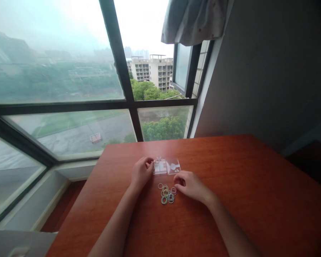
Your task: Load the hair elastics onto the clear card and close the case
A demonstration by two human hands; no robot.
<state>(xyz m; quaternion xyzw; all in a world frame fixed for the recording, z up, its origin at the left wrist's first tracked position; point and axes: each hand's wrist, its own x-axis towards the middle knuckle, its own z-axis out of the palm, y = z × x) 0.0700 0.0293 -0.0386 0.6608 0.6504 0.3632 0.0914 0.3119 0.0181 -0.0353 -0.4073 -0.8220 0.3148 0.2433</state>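
Observation:
A small clear plastic box lies on the table with its transparent lid folded out to the right. Some small rings are in the box's back left part. My left hand is at the box's left side, its curled fingers gripping that edge. In front of the box is a loose pile of pastel hair ties, in green, yellow and pink. Close to the pile's right side is my right hand, fingers bent and a gap between thumb and forefinger. I see nothing held in it. A pink hair tie lies just below its fingertips.
The reddish-brown wooden table reaches back to the window frame. One pane is swung outward at the right, under a grey curtain. A dark wall rises on the right. The table's left edge drops toward a ledge.

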